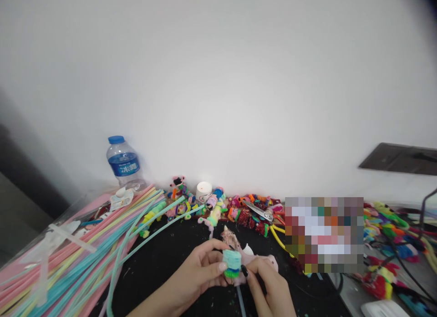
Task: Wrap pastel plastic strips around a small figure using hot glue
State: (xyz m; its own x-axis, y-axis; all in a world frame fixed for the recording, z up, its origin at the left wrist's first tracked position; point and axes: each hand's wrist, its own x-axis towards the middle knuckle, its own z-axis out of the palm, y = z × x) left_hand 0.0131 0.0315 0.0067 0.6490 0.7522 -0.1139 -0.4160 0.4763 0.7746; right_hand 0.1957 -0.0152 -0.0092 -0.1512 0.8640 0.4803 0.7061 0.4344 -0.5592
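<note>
My left hand (196, 273) and my right hand (269, 287) meet low in the middle of the view, over a black table mat (164, 258). Both pinch a small coil of fuzzy pipe cleaner (232, 263), light blue on top and green below. The left thumb and fingers close on its left side, the right fingertips on its right side. A thin pale stick (241, 303) runs down from the coil between my hands. A pink and brown fuzzy piece (232, 238) lies just behind the coil.
A long bundle of pink, blue, yellow and green pipe cleaners (78, 258) fills the left. A water bottle (123, 164), a white candle (204, 191), scissors (259, 212) and several finished fuzzy figures (218, 205) line the wall. More colourful pieces (392, 235) and dark cables lie at the right.
</note>
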